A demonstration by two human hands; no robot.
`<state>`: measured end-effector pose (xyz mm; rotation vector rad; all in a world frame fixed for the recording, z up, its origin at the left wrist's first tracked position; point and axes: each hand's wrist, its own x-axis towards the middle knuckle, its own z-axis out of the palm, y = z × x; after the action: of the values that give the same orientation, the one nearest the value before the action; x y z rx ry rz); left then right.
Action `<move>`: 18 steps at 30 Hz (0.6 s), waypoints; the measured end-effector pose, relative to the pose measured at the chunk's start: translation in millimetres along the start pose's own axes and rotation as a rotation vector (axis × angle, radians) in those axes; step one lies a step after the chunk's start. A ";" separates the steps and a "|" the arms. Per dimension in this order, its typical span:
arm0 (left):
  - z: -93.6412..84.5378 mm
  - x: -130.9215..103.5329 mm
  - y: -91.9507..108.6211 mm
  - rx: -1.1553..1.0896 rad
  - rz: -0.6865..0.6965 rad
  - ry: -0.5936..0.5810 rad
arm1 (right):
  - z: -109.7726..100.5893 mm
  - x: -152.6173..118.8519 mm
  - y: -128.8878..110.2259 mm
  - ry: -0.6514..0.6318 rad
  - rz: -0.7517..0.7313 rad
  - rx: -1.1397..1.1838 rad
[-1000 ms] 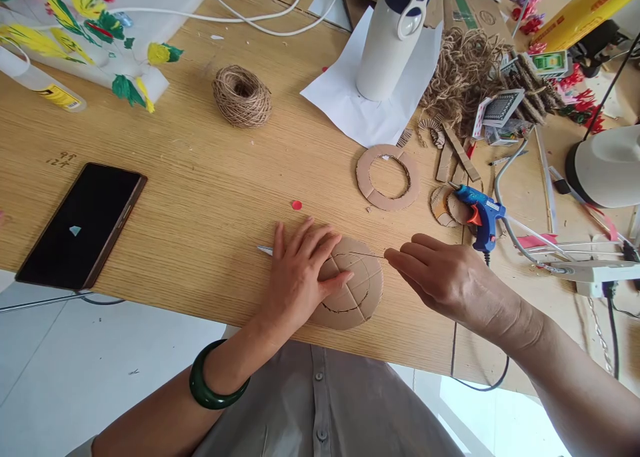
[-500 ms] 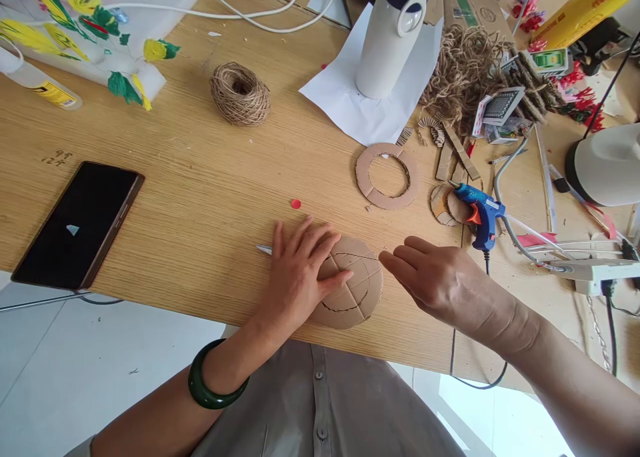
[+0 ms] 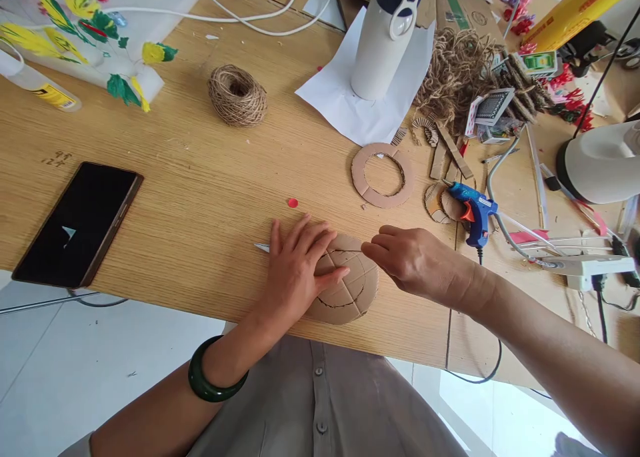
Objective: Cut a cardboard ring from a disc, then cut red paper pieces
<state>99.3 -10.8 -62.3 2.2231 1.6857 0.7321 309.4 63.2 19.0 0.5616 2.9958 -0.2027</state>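
Observation:
An oval-looking piece of brown cardboard (image 3: pixel 367 290) lies near the table's front edge, with a rough circular cut line on it. My left hand (image 3: pixel 300 260) rests flat on its left part, fingers spread, holding it down. At its upper right edge, my right hand (image 3: pixel 395 257) is closed on a thin dark, wire-like thing (image 3: pixel 347 250) whose length runs left over the cardboard. Its exact kind is too fine to make out. A pale pointed tip (image 3: pixel 261 247) sticks out left of my left hand; the rest is hidden.
Beyond lie a cardboard ring (image 3: pixel 358 177), a red dot (image 3: pixel 293 203) and a twine ball (image 3: pixel 237 96). A blue glue gun (image 3: pixel 475 210) with a cord lies right. A white bottle (image 3: pixel 377 50) stands on paper; a phone (image 3: pixel 75 224) lies left.
My right hand has moved left, closer over the cardboard's edge, and less of the thin thing shows. My left hand stays on the cardboard. The view has shifted slightly.

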 end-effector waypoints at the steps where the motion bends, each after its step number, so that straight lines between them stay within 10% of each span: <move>1: 0.3 0.0 -0.3 0.001 0.006 0.001 | 0.7 0.0 -1.7 0.007 0.012 -0.015; 18: -2.0 0.1 0.6 0.017 0.026 -0.007 | -6.9 -35.0 -24.4 0.262 0.383 0.038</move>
<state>98.8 -11.1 -60.3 2.2605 1.6680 0.7177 332.5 29.3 32.5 1.2353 3.0479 -0.1687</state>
